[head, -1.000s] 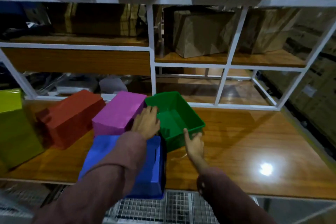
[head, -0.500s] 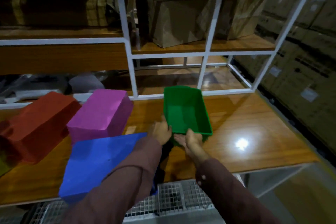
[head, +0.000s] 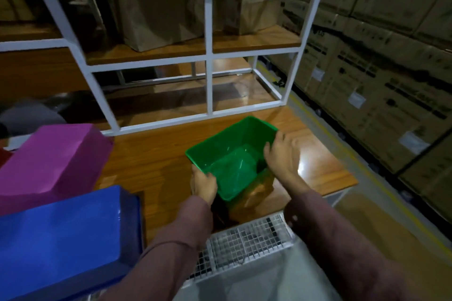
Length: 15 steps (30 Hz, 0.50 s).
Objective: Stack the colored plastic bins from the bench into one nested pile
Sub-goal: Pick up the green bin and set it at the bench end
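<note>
A green bin [head: 232, 154] sits upright and mouth-up on the wooden bench [head: 156, 168], near its right end. My left hand [head: 203, 183] grips the bin's near left rim, thumb inside. My right hand [head: 281, 154] holds the bin's right wall, fingers curled over the rim. A pink bin [head: 51, 161] lies upside down at the left. A blue bin [head: 61, 234] lies upside down in front of it, overhanging the bench's near edge. A sliver of a red bin [head: 3, 156] shows at the far left edge.
A white metal shelf frame [head: 209, 56] with brown paper-wrapped parcels [head: 156, 7] stands behind the bench. Stacked cardboard cartons [head: 381, 61] line the aisle on the right. A wire mesh panel [head: 244, 244] hangs below the bench's near edge.
The green bin has moved right along the bench and turned. My right hand has gone from its near end to its right wall. The view has swung right.
</note>
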### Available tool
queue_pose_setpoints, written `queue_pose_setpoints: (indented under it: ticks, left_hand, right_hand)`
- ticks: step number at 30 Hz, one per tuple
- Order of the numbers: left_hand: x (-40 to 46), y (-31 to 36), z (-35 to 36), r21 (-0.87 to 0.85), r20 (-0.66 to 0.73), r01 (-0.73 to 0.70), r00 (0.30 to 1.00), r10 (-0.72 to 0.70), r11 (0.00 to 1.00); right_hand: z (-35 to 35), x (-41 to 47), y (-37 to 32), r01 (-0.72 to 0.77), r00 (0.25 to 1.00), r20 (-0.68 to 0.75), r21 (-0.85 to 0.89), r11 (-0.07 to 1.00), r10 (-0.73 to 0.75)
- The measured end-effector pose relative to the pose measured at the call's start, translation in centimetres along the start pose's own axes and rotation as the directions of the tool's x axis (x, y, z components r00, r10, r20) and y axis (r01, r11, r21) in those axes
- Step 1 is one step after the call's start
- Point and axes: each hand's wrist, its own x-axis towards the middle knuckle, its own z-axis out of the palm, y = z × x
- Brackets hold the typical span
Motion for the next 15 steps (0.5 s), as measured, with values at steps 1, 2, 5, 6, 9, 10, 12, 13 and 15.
queue_pose_setpoints:
  ticks: [1, 2, 5, 6, 9, 10, 12, 13, 15]
  left_hand:
    - [0.5, 0.1, 0.9, 0.014, -0.023, -0.01, 1.0, 0.011, 1.0]
    - [0.9, 0.3, 1.6, 0.029, -0.05, -0.011, 0.999, 0.013, 1.0]
    - [1.9, 0.6, 4.1, 0.055, -0.086, -0.05, 0.995, 0.055, 0.997]
    - [2.2, 0.7, 5.0, 0.054, -0.074, -0.071, 0.994, 0.074, 0.996]
    - [6.5, -1.5, 8.1, 0.025, -0.047, -0.079, 0.996, 0.08, 0.997]
    - [7.3, -1.7, 9.2, 0.042, -0.054, -0.07, 0.996, 0.072, 0.997]
    - [5.7, 0.7, 11.3, 0.062, -0.056, -0.081, 0.995, 0.084, 0.995]
    - [4.6, 2.2, 12.6, 0.075, -0.049, -0.095, 0.994, 0.098, 0.993]
    - [1.9, 5.6, 15.0, 0.088, -0.058, -0.136, 0.988, 0.142, 0.987]
  right_hand:
    - [-0.2, 2.0, 2.6, -0.006, 0.999, -0.036, -0.106, 0.994, 0.002]
    - [-0.4, 3.9, 5.2, -0.02, 1.0, -0.005, -0.154, 0.988, 0.019]
    - [0.0, 8.1, 12.5, 0.027, 0.963, 0.268, -0.094, 0.995, -0.001]
    - [0.1, 8.9, 14.4, 0.043, 0.941, 0.338, -0.053, 0.998, -0.022]
    - [0.6, 10.9, 18.0, 0.039, 0.937, 0.342, 0.098, 0.994, -0.071]
    - [0.7, 11.6, 18.8, 0.015, 0.942, 0.328, 0.145, 0.989, -0.063]
    - [0.8, 12.9, 21.0, -0.025, 0.943, 0.33, 0.189, 0.982, -0.039]
    - [0.6, 13.4, 22.2, -0.047, 0.942, 0.335, 0.199, 0.979, -0.022]
    - [-0.5, 14.4, 24.5, -0.1, 0.944, 0.33, 0.224, 0.969, 0.021]
